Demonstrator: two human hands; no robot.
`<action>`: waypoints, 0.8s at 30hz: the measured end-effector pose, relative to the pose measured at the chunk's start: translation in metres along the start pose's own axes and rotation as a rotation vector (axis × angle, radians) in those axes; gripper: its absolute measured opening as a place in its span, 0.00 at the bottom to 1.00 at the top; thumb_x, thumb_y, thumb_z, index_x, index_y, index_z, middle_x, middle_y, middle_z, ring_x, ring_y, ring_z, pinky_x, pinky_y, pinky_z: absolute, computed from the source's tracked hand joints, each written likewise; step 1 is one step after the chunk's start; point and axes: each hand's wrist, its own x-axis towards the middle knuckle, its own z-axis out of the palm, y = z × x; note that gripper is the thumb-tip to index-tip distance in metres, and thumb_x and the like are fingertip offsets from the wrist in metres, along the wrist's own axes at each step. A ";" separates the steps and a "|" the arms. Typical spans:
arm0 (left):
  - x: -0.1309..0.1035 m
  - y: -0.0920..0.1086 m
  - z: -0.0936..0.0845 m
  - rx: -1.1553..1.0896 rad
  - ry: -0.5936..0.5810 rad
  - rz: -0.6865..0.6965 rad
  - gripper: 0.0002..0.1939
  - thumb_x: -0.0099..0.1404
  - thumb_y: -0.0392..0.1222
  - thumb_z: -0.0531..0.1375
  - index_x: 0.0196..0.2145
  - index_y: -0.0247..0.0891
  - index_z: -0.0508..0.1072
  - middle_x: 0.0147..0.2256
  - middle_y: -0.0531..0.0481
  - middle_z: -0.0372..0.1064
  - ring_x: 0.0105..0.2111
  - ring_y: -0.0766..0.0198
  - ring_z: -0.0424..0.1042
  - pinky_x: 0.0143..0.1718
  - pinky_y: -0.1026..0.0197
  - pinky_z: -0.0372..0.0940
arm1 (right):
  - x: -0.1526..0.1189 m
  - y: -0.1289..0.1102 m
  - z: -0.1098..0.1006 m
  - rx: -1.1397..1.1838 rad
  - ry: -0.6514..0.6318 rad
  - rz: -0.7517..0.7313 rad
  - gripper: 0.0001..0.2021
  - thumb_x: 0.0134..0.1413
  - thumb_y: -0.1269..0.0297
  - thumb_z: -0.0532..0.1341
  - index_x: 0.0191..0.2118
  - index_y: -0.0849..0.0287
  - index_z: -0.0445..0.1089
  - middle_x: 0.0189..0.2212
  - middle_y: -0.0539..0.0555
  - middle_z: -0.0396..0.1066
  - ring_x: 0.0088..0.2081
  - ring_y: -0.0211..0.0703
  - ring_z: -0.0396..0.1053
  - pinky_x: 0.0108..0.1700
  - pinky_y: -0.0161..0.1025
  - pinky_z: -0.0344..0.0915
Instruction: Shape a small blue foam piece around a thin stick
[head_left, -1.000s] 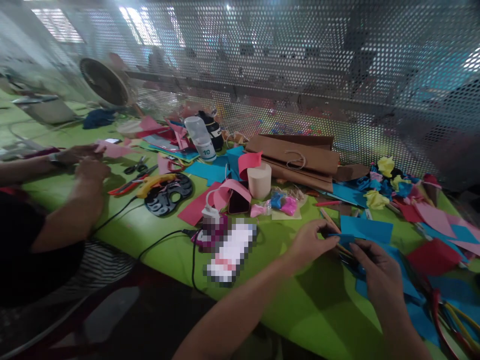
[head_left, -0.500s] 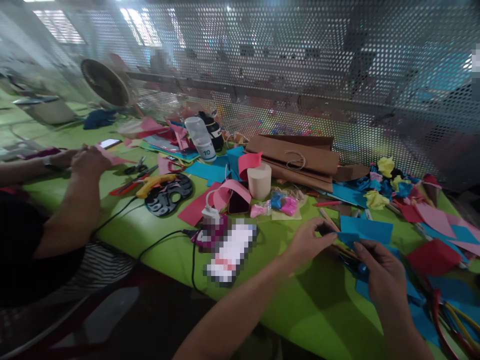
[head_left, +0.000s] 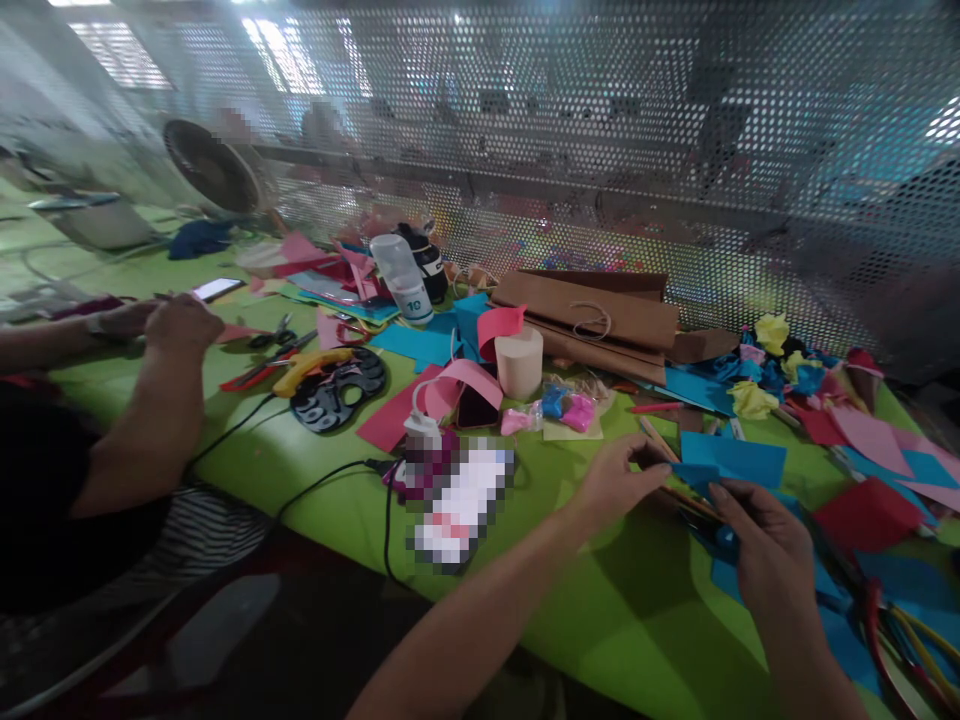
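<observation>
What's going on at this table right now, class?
A person sits at a green table littered with coloured paper. Both hands work one small blue paper piece: the left hand pinches its near edge, the right hand grips it from the other side, just above more blue sheets. At the left a second person's hands press a pink paper flat. Scissors, a glue gun and brown bags lie between them, untouched.

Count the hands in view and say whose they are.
4. The wearer's left hand and right hand pinch a blue paper piece; a co-worker's two hands meet at far left, overlapping.
</observation>
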 end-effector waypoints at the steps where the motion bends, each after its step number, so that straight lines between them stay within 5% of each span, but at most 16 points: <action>1: 0.000 0.000 0.000 -0.010 -0.003 0.009 0.04 0.63 0.38 0.66 0.34 0.35 0.77 0.33 0.49 0.74 0.36 0.62 0.71 0.39 0.62 0.64 | 0.000 0.000 0.000 0.002 0.000 0.003 0.18 0.48 0.45 0.73 0.36 0.54 0.80 0.33 0.53 0.78 0.37 0.49 0.71 0.37 0.41 0.67; 10: 0.002 -0.002 0.002 0.017 0.004 0.029 0.05 0.64 0.40 0.66 0.32 0.36 0.76 0.32 0.49 0.74 0.35 0.62 0.71 0.38 0.62 0.64 | 0.001 0.004 0.001 0.050 -0.072 0.013 0.16 0.48 0.47 0.74 0.36 0.53 0.80 0.31 0.50 0.76 0.35 0.44 0.68 0.36 0.38 0.64; 24: 0.002 -0.012 0.005 -0.093 -0.048 0.028 0.05 0.62 0.38 0.66 0.35 0.35 0.78 0.34 0.48 0.74 0.35 0.63 0.72 0.39 0.61 0.68 | -0.001 0.011 0.003 -0.051 -0.178 -0.055 0.18 0.52 0.45 0.71 0.39 0.55 0.80 0.38 0.56 0.80 0.39 0.51 0.73 0.40 0.43 0.69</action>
